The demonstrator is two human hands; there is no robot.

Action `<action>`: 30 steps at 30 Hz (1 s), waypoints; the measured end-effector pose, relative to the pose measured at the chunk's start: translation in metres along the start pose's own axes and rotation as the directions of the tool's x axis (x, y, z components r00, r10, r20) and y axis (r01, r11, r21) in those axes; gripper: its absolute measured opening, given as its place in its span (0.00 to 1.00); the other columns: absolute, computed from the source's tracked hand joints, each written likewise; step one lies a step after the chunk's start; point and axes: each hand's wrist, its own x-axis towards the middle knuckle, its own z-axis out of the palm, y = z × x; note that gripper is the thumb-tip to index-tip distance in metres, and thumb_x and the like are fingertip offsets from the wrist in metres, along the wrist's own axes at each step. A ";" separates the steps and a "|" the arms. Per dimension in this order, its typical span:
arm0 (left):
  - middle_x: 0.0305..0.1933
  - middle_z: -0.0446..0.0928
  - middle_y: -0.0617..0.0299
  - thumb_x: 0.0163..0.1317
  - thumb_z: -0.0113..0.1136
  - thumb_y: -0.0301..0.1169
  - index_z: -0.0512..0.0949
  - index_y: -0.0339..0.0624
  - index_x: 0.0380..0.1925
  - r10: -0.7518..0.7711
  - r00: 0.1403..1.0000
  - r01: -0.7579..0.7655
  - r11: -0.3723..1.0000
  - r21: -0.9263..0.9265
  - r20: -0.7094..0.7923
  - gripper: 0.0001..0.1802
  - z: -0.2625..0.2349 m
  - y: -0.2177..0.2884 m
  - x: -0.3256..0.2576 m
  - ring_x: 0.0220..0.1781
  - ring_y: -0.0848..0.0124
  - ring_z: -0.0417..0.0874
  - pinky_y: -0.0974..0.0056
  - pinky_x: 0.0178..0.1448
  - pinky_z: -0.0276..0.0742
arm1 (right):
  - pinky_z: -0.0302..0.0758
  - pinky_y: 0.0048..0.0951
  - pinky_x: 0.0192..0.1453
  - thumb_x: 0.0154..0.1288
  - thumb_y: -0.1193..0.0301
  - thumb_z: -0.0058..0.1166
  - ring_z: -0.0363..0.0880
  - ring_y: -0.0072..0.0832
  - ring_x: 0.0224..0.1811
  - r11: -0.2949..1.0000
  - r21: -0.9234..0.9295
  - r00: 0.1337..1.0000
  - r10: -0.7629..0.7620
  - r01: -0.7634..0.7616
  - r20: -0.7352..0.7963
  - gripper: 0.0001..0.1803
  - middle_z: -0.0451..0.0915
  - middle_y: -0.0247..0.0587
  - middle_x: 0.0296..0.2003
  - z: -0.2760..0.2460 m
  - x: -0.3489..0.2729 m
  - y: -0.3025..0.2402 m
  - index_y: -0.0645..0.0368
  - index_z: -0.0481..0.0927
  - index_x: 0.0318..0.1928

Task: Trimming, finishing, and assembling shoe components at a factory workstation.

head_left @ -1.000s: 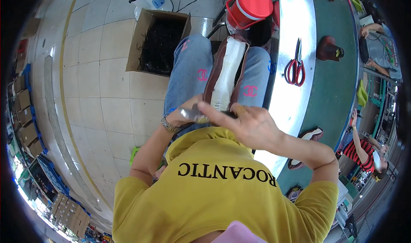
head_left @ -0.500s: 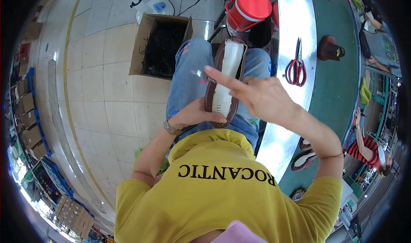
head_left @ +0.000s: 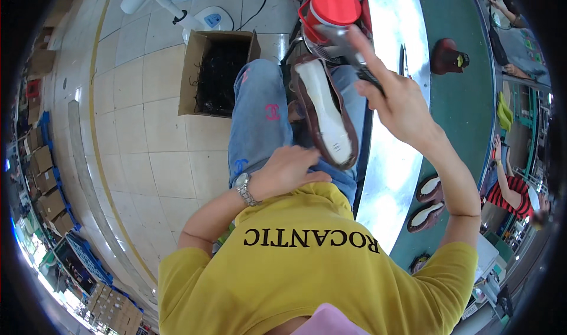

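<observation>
Bench edge [head_left: 379,152] at right, floor [head_left: 162,170] spreading left | shoe [head_left: 331,119] upside down on lap [head_left: 257,105], axis far-left to near-right | right hand [head_left: 401,102] closed round tool [head_left: 354,56] (blurred), index extended | left hand [head_left: 286,171]: thumb, fingers apart

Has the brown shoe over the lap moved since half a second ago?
Yes. Judged against the red bucket, the near end of the brown shoe has swung to the person's right.

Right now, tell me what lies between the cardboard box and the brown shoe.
The head view shows the person's left denim-clad leg between the cardboard box and the brown shoe.
</observation>
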 end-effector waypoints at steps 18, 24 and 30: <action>0.29 0.81 0.47 0.66 0.55 0.42 0.79 0.39 0.23 0.224 0.787 -0.027 0.943 0.331 -0.575 0.19 -0.083 -0.009 0.191 0.31 0.52 0.83 0.49 0.35 0.77 | 0.79 0.31 0.46 0.74 0.71 0.46 0.83 0.30 0.41 0.338 0.632 0.676 0.604 -0.697 0.423 0.35 0.80 0.45 0.43 -0.010 -0.078 0.038 0.60 0.47 0.75; 0.33 0.81 0.43 0.53 0.65 0.43 0.82 0.36 0.35 0.209 0.897 -0.226 0.974 0.004 -0.390 0.20 -0.088 -0.029 0.184 0.38 0.49 0.83 0.51 0.43 0.77 | 0.78 0.33 0.56 0.73 0.71 0.47 0.82 0.29 0.48 0.406 0.580 0.703 0.492 -0.707 0.513 0.35 0.81 0.44 0.48 -0.016 -0.047 0.052 0.60 0.49 0.74; 0.61 0.69 0.45 0.40 0.71 0.25 0.66 0.27 0.59 0.352 0.759 -0.076 0.883 0.463 -0.547 0.42 -0.025 -0.003 0.131 0.65 0.47 0.67 0.53 0.70 0.62 | 0.80 0.28 0.37 0.70 0.72 0.52 0.77 0.22 0.30 0.323 0.534 0.617 0.526 -0.782 0.586 0.33 0.77 0.36 0.33 -0.017 -0.036 0.035 0.58 0.56 0.72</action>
